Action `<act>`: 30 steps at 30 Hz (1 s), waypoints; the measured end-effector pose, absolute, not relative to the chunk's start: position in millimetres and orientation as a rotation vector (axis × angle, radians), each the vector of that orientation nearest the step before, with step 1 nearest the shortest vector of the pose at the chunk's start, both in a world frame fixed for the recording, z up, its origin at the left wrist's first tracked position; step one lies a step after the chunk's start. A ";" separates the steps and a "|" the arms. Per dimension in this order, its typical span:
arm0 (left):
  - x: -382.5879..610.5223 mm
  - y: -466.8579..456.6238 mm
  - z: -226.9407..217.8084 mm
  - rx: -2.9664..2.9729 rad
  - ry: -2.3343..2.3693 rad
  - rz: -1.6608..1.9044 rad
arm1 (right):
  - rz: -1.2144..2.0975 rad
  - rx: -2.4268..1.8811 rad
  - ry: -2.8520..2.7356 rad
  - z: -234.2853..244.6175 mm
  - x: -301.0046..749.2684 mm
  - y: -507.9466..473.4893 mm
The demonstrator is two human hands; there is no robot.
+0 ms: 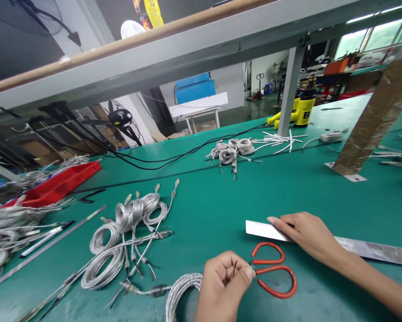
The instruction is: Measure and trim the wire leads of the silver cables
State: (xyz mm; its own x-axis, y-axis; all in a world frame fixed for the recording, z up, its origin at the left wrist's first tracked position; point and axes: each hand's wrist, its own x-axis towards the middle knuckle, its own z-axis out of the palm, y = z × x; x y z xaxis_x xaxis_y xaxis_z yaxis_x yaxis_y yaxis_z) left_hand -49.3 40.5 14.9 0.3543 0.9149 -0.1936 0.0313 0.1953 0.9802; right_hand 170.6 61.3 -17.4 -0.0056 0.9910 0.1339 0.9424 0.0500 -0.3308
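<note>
My left hand [225, 286] is closed in a pinch at the lower middle, with a thin dark wire [234, 268] showing between its fingers. A coiled clear-jacketed cable [179, 295] lies against its left side. Red-handled scissors [277, 269] are just right of the thumb tip; their blades are hidden behind the hand, and whether it touches them I cannot tell. My right hand [304, 235] is closed over a long flat metal strip [371, 250], thumb along the near edge. The strip's pale end sticks out to the left, above the scissors.
Several coiled USB cables [130, 214] lie left on the green table [187, 188]. Further left are a red tray [60, 181], a long thin strip [53, 246] and more cables. More coils [232, 150] and a yellow tool [303, 109] are behind. A wrapped post [371, 116] stands right.
</note>
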 end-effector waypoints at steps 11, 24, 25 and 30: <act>-48.2 39.2 13.4 1.277 1.090 0.679 | 0.066 -1.725 -2.312 -3.4 163.1 52.4; -44.5 37.1 4.2 1.293 1.068 0.639 | 0.108 -1.486 -2.411 2.2 173.6 52.6; -44.5 36.9 2.9 1.293 1.061 0.643 | 0.131 -1.484 -2.415 2.5 173.8 52.4; -45.0 35.9 -2.0 1.293 1.055 0.624 | 0.289 -1.508 -2.411 2.4 174.9 51.9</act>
